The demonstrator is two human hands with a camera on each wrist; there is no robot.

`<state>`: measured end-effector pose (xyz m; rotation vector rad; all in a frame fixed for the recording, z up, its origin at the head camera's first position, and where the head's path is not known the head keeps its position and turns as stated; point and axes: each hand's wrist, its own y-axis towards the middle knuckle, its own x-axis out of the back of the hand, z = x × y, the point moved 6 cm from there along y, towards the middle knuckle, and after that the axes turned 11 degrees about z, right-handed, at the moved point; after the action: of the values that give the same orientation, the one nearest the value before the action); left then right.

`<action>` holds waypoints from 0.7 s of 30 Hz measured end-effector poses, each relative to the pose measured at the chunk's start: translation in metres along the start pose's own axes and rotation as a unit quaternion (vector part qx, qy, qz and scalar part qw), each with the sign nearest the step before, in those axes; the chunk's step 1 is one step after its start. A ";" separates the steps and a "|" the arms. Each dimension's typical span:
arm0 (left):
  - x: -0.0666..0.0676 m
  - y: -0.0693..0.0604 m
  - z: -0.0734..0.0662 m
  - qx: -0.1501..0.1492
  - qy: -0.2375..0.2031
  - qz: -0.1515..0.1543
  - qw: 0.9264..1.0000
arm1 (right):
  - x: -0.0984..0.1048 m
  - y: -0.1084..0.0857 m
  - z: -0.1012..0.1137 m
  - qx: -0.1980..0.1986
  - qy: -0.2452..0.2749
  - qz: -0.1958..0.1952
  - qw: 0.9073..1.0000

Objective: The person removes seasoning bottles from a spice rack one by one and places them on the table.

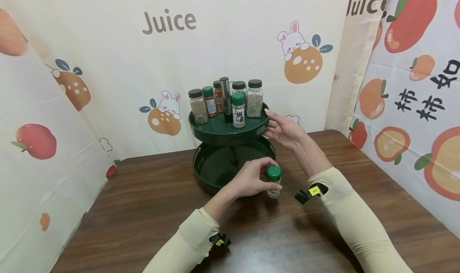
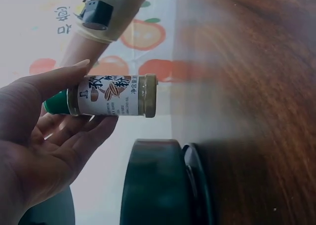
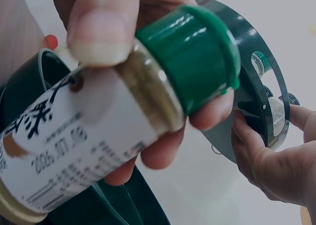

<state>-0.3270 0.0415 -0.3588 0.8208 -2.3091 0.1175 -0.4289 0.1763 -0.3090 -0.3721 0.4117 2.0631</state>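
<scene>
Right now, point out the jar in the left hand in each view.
Head: jar, right of centre, below mid-height.
Left wrist: jar, left of centre, near mid-height.
Right wrist: jar, close up, slanting from lower left toward upper right.
Shared landmark: dark green two-tier rack, partly shown in both wrist views.

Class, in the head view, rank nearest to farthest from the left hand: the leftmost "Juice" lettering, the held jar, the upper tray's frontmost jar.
1. Held jar: in the left hand.
2. Frontmost jar: on the upper tray.
3. "Juice" lettering: high on wall.
</scene>
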 end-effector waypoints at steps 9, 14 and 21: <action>-0.010 0.004 0.008 0.015 0.034 0.012 0.999 | 0.002 0.004 -0.002 -0.002 -0.006 0.013 1.000; -0.016 0.007 0.011 0.017 0.058 0.028 0.998 | 0.003 0.004 -0.002 -0.007 -0.007 0.018 1.000; -0.023 0.008 0.018 0.023 0.074 0.045 0.996 | 0.003 0.004 -0.003 -0.005 -0.007 0.018 1.000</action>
<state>-0.3289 0.0545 -0.3855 0.7066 -2.2105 0.2622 -0.4333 0.1754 -0.3122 -0.3578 0.4029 2.1020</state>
